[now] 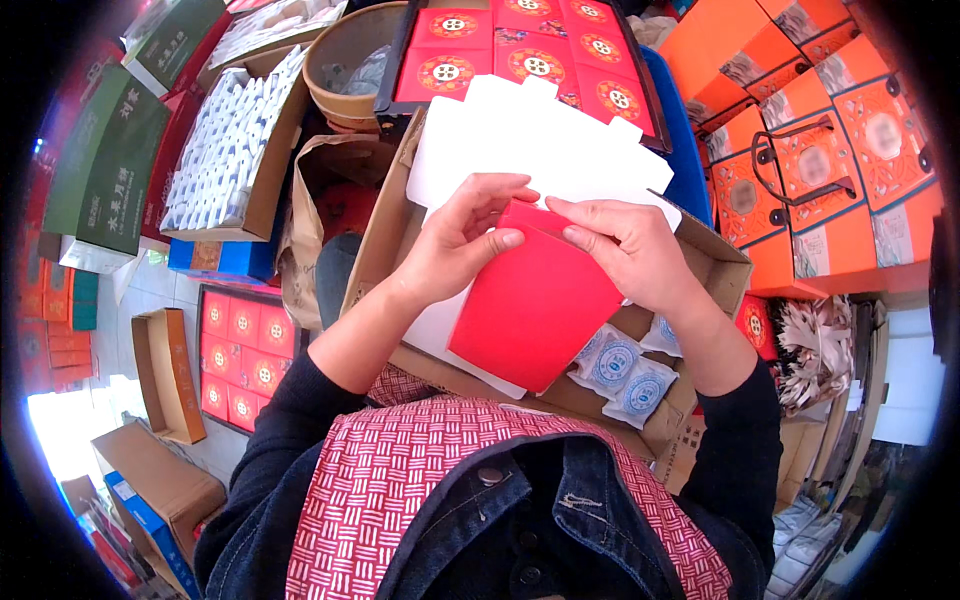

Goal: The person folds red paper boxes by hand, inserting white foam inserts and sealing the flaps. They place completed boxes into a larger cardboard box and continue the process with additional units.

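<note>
An apron (390, 465) lies nearest. Beyond it, the left grip (455, 245) and right grip (630, 245), thumbs and fingers nearly closed, pinch the red card (535, 300) above a carton (722, 264); packets (640, 392) inside bear round blue labels.

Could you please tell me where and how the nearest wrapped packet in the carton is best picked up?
I would pinch the packet by opposite sides, coming from above: it lies printed face up, uncovered, in the open-topped carton. A neighbouring packet sits close on its far-left side, with the red card piece beyond, so that side looks tighter.
</note>
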Available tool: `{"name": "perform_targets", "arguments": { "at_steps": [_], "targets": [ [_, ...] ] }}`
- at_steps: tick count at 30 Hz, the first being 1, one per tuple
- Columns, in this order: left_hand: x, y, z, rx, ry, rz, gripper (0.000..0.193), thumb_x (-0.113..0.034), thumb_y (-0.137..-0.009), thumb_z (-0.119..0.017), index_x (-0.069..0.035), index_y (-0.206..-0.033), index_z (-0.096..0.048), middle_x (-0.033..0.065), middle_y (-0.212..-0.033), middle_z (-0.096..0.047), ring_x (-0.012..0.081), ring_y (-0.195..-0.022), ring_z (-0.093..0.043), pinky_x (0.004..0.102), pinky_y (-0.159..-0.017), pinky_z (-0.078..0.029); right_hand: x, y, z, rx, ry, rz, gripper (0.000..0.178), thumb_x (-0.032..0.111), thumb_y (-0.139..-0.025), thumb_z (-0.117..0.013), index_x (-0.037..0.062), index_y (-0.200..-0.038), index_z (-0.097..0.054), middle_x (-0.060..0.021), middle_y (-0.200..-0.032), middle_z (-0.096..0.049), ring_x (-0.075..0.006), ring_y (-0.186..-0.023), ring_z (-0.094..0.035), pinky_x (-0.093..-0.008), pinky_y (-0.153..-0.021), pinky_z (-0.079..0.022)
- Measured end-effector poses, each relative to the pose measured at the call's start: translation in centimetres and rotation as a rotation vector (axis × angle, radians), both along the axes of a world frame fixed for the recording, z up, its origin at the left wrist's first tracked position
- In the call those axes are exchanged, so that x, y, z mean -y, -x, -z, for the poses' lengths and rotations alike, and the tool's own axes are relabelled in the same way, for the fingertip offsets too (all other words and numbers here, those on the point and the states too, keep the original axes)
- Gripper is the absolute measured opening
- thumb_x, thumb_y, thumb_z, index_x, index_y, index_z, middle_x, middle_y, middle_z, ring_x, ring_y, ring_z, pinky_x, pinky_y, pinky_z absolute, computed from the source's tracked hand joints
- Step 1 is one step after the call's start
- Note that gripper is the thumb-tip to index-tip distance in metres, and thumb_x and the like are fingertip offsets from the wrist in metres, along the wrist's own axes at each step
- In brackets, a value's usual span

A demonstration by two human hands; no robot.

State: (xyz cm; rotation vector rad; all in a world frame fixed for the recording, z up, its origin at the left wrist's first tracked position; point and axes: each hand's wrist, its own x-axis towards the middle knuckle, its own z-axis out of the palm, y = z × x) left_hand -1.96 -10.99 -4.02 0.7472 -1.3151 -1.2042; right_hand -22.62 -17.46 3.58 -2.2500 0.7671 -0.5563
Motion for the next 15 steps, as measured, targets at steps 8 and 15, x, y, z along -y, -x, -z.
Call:
{"name": "perform_targets", "arguments": {
  "at_steps": [8, 15],
  "targets": [
    [-0.26, 0.21, -0.12, -0.043, -0.002, -0.015, 0.047, -0.003, -0.089, -0.059, -0.005, -0.132, -0.041, 0.0139, -0.131, -0.049, 0.0186, -0.119, -0.050, 0.0327, -0.099, -0.043, 0.09, 0.04, -0.16, -0.009, -0.031, 0.041, 0.028, 0.007, -0.085, -0.060, 0.0045, -0.112, -0.065, -0.0193, -0.089, -0.066, -0.0314, -0.079, -0.065, -0.0348, -0.072, -0.050],
    [-0.13, 0.10, 0.27, -0.049, 0.016, -0.016, 0.045, 0.000, -0.089, -0.058, -0.005, -0.131, -0.042, 0.0113, -0.132, -0.048, 0.0187, -0.121, -0.049, 0.0323, -0.102, -0.042, 0.07, -0.21, 0.04, 0.022, 0.163, -0.057, 0.030, 0.005, -0.083, -0.060, 0.0039, -0.112, -0.065, -0.0187, -0.091, -0.066, -0.0314, -0.081, -0.065, -0.0357, -0.073, -0.051]
  ]
}}
